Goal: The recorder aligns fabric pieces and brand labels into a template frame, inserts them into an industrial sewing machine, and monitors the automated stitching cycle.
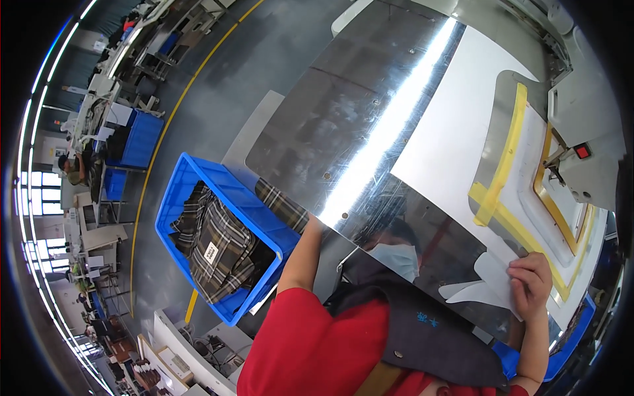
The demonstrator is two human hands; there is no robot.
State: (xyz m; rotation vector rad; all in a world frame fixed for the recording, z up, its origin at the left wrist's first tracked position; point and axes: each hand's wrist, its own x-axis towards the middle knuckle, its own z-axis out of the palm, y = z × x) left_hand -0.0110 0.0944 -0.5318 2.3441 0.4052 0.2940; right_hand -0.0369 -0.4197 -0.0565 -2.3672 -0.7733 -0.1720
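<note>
My right hand (pixel 530 285) is closed, its curled fingers at the edge of a white curved sheet (pixel 496 267) at the right of the shiny metal worktop (pixel 330 112). Beside that hand lies a template (pixel 492 142) with yellow tape strips along its cut-out. My left forearm (pixel 302 261) reaches up to the worktop's near left edge. The left hand itself is hidden under that edge, so its fingers do not show. Close to it hangs brown plaid cloth (pixel 281 203), partly covered by the metal.
A blue crate (pixel 221 173) with folded plaid pieces (pixel 214 244) stands left of the worktop. Part of another blue bin (pixel 569 343) shows at lower right. A machine head (pixel 588 99) rises at far right. Across a yellow floor line (pixel 173 109) are work tables and a blue tub (pixel 142 138).
</note>
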